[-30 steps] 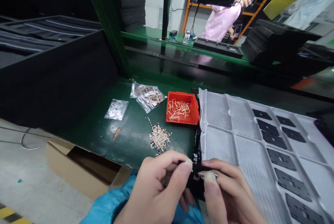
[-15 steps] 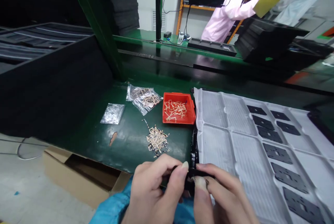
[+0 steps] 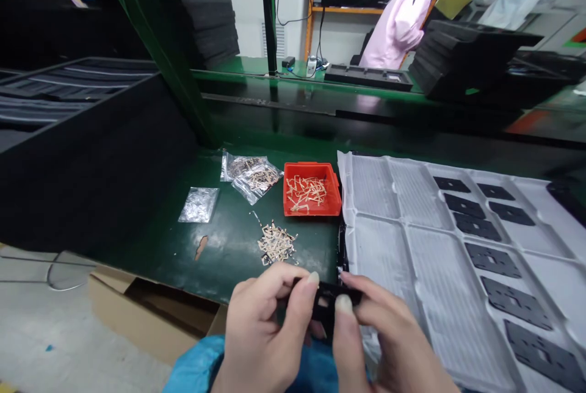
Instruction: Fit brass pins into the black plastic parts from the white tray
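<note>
Between my two hands is a black plate [image 3: 326, 309] with a small rectangular opening, partly covered by my fingers. My left hand [image 3: 274, 326] pinches its left side between thumb and fingers. On the opposite side, my right hand [image 3: 375, 332] grips it, the thumb lying on its face. Just beyond my hands, a loose pile of small beige and dark strip parts [image 3: 277, 243] lies on the green table. Similar black plates [image 3: 515, 301] rest in the compartments of the white tray [image 3: 379, 252] on the right.
A red bin [image 3: 312, 212] holds longer beige strips. Clear bags of parts [image 3: 251, 174] and a flat silvery packet [image 3: 198, 204] lie to its left. A cardboard box [image 3: 137, 313] stands below the table edge. A person in pink [image 3: 398, 21] works across the bench.
My hands have tilted the black plate so more of its face and its opening show. My right thumb has shifted slightly left. Across the bench, the person's arm has lowered.
</note>
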### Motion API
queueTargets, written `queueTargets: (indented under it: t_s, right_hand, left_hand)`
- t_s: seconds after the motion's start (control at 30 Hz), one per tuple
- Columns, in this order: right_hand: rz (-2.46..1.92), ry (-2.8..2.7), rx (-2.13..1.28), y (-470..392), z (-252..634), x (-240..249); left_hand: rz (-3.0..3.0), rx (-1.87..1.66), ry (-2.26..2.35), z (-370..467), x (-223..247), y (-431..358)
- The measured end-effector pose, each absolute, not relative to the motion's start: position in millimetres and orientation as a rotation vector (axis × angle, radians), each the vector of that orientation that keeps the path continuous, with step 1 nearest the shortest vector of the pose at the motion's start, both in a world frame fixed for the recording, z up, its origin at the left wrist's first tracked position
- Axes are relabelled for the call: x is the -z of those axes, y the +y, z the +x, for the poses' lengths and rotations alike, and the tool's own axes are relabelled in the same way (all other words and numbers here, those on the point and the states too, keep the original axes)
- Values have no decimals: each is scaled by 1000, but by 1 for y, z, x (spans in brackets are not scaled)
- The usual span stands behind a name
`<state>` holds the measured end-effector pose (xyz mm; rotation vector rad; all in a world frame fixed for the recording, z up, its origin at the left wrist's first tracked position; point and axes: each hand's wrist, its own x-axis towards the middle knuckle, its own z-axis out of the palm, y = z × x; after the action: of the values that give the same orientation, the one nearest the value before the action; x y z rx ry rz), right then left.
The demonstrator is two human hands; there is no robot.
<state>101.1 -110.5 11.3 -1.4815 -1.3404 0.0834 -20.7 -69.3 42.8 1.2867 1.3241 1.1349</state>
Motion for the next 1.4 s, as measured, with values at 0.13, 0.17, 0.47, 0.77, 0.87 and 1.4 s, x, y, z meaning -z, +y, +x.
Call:
queueTargets:
  t_s: [0.13, 0.17, 0.47, 0.77, 0.87, 1.4]
  right_hand:
    - [-1270, -1119, -340, -104, 111, 0]
    - [-1253, -1083, -399, -103, 109, 1]
    - [-1260, -631, -862, -103, 94, -12]
    - [-1172, -1782, -29, -101, 143, -10]
    - [-1191, -1724, -58, -99, 144, -12]
    - [-961, -1659, 106, -109, 141, -5]
  left_hand:
    - [1345, -1180, 1359, -20, -42, -70]
    - [1398, -1190, 1357, -20, -41, -70]
    - [1287, -1129, 1353, -25, -44, -73]
    - [1553, -1204, 1271, -33, -47, -75]
    - [1888, -1275, 1118, -44, -42, -73]
    - [2659, -1218, 681, -83, -54, -64]
